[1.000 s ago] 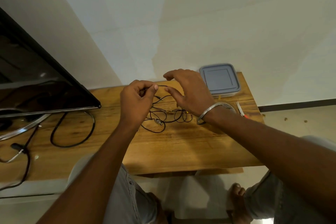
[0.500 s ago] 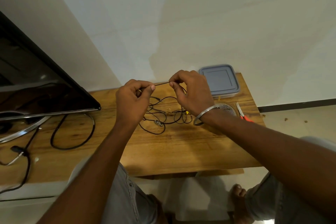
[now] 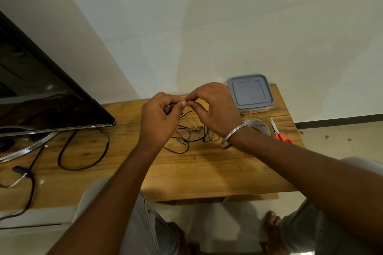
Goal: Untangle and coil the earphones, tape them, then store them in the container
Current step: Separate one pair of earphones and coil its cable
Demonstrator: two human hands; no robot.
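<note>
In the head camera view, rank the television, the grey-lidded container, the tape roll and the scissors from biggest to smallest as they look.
1. television, by far the largest
2. container
3. tape roll and scissors: about alike; the roll is partly hidden, so I leave them unranked.

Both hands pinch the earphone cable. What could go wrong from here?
The left hand and right hand pinch one stretch of the earphones while the rest lies in crossing loops on the table; pulling apart may tighten a knot. The right wrist is close to the tape roll and scissors near the table edge; a sweep could knock them off.
</note>
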